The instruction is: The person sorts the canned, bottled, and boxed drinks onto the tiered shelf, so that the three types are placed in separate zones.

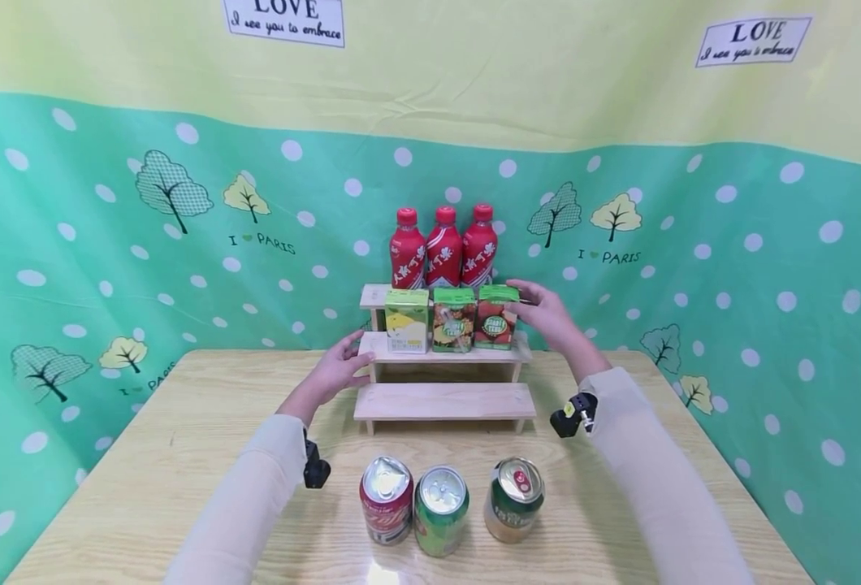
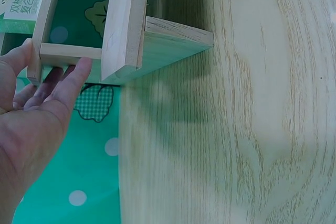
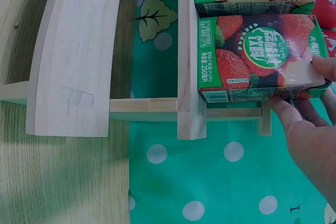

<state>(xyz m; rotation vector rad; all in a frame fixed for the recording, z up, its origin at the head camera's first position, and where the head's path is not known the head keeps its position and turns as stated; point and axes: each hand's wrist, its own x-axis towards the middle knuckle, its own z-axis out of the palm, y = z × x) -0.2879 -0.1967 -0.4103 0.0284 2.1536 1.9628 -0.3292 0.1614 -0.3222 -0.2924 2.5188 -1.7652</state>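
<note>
A three-step wooden rack stands at the back of the table. My left hand grips the left end of its middle step, the thumb at the board's edge and the fingers at the side strip. At the right end of that step, my right hand holds a juice box with strawberry and lychee pictures near its green top. The box stands upright beside a green-topped juice box. A pale yellow-green juice box stands to their left.
Three red bottles stand on the top step. In front of the rack are a red can, a green can and a dark green can on the table. A patterned cloth hangs right behind.
</note>
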